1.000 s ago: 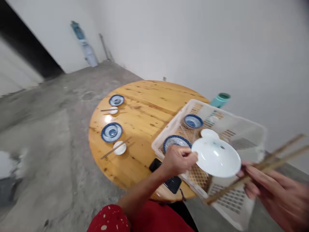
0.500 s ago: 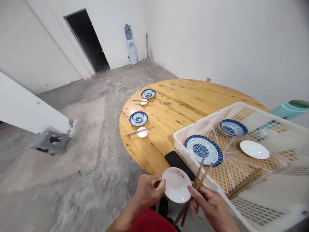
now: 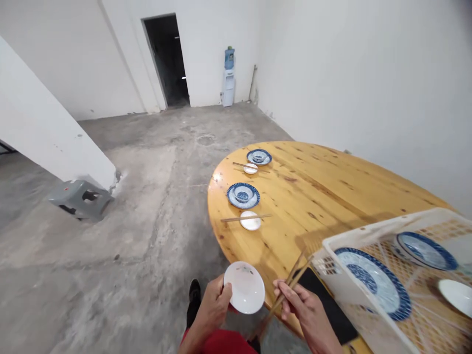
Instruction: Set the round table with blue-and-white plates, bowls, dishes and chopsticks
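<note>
My left hand (image 3: 217,302) grips the left rim of a small white saucer (image 3: 244,290) with a faint floral mark, tilted toward me just off the table's near edge. In my right hand (image 3: 304,312) is a pair of wooden chopsticks (image 3: 285,290), pinched near their middle and slanting up to the right. Saucer and chopsticks are apart. Beyond them on the wooden table (image 3: 291,206), another white saucer (image 3: 250,224) has chopsticks laid across it. Behind that saucer a blue-and-white bowl (image 3: 242,193) sits on a matching plate (image 3: 254,200).
A white plastic basket (image 3: 350,238) at right holds a blue-patterned plate (image 3: 363,280), a bowl (image 3: 424,250) and a white saucer (image 3: 455,295). A black phone-like slab (image 3: 328,305) lies beside it. A grey stool (image 3: 81,196) and water dispenser (image 3: 228,86) stand on the floor.
My right hand has let go of the saucer and moved apart with the chopsticks. My left hand still holds the saucer. The view has swung left, shifting table and basket rightward.
</note>
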A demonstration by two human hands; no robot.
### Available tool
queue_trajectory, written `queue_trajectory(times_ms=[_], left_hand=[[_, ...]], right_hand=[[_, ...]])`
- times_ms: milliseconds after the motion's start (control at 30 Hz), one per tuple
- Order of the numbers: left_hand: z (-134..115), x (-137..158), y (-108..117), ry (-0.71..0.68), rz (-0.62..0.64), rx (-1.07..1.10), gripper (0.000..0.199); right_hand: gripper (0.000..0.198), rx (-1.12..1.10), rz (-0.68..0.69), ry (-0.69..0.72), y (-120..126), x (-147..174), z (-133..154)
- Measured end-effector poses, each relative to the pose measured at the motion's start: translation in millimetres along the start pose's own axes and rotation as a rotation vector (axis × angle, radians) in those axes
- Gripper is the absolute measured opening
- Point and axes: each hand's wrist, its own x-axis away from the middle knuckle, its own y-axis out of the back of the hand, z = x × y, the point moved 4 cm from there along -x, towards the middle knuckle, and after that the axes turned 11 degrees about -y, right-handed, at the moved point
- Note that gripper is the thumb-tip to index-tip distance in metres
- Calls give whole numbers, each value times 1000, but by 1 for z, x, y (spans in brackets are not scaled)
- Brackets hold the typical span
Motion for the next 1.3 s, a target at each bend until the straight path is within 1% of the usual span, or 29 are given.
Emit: queue_trajectory(times_ms=[67,167,267,300,367,433,533,633,700,800,867,933,1033,1133,1233,1300], left_hand=[[20,-16,44,19,-39,31,37],[41,-44,118,80,-96,37,42],[45,-78,184,104,-162,-7,45],[43,-90,201,107,-172,-15,46],[37,-115,226,114,-177,-6,48],[32,-140,241,122,-169,20,50],[26,-176,251,118,-141,26,49],[27,-212,261,123,-116,13,48],[29,-235,272,121,-119,-10,48],[29,-267,300,111,-153,-72,48],[29,-287,322,127,-207,-92,48],[31,-307,344,151,-272,-83,49],[37,-337,369,185,-363,-75,49],[45,-370,382,215,-416,-40,51],[57,-414,392,226,-376,-19,51],[66,-453,401,220,-326,-33,51]], right_hand=[[67,-104,2,-56,-30,-22,2],[61,-161,97,-136,-85,-52,7],[60,-164,153,-176,-140,-72,20],[61,-158,159,-172,-156,-77,27],[62,-133,176,-159,-184,-88,41],[62,-105,203,-160,-208,-99,53],[62,-71,266,-187,-237,-122,68],[60,-37,342,-204,-259,-152,85],[60,-36,375,-187,-270,-178,102],[61,-71,349,-76,-282,-221,142],[61,-93,321,13,-290,-249,170],[61,-104,323,47,-303,-275,194],[60,-86,366,-31,-329,-309,214],[56,-94,364,-105,-348,-338,225],[51,-132,299,-111,-357,-367,239],[47,-153,257,-92,-362,-389,253]])
